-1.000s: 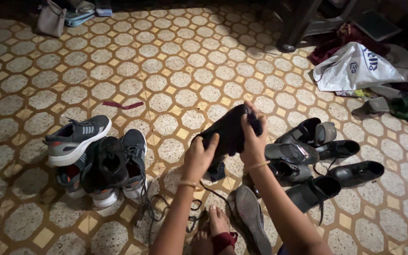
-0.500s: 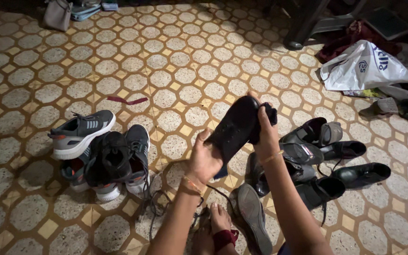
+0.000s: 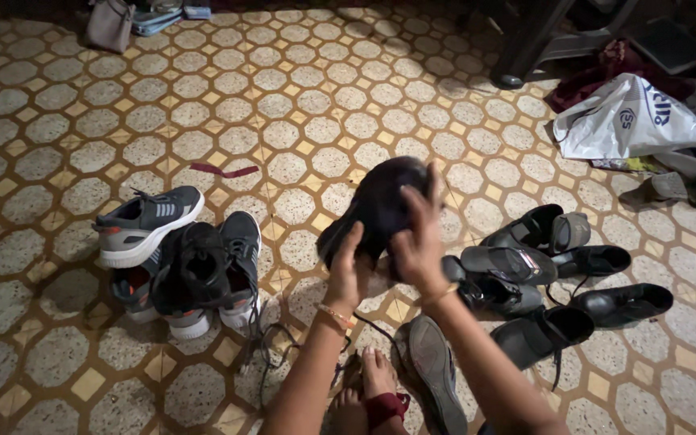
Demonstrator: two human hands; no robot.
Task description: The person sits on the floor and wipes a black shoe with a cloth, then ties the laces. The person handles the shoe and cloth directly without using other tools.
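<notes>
We grip a black shoe (image 3: pixel 376 211) with both hands, left hand (image 3: pixel 348 278) clasping its heel, right hand (image 3: pixel 419 242) pressed over its side.

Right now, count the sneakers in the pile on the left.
3 at least: a grey sneaker on top at the left, a black one in the middle, another dark one at the right. More may lie hidden underneath.

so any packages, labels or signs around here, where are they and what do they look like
Plastic bag: on the floor at upper right, crumpled, white with blue print.
Dark flat panel: top right corner, grey; cannot tell whether it is a screen.
No signs or labels show.
</notes>
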